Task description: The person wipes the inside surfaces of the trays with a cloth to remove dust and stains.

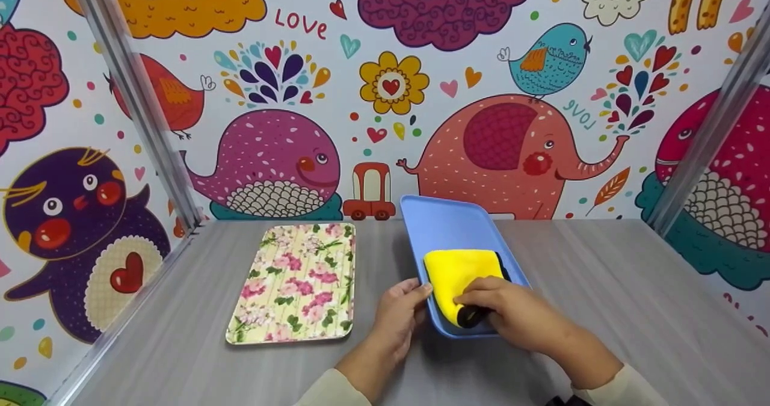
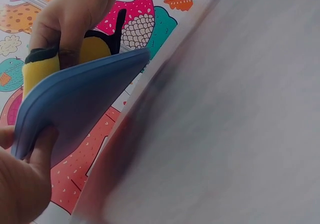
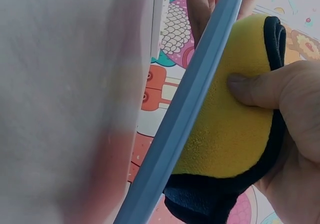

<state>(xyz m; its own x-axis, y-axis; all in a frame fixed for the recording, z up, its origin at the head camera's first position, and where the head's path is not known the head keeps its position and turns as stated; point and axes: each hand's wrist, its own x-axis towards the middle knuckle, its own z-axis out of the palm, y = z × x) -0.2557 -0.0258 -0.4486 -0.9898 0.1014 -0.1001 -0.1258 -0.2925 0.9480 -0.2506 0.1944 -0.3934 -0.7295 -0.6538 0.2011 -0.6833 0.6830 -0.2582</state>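
Observation:
A blue tray is held tilted above the table, its far end raised. My left hand grips its left edge, thumb on the rim and fingers beneath, as the left wrist view shows with the hand at the tray's side. Against the tray's inner face lies a folded yellow cloth with black edging. My right hand holds the cloth at its near right corner; in the right wrist view the thumb presses on the yellow cloth beside the tray.
A flower-patterned tray lies flat on the grey table, left of the blue tray. Behind stands a wall printed with cartoon animals, with metal posts at the corners.

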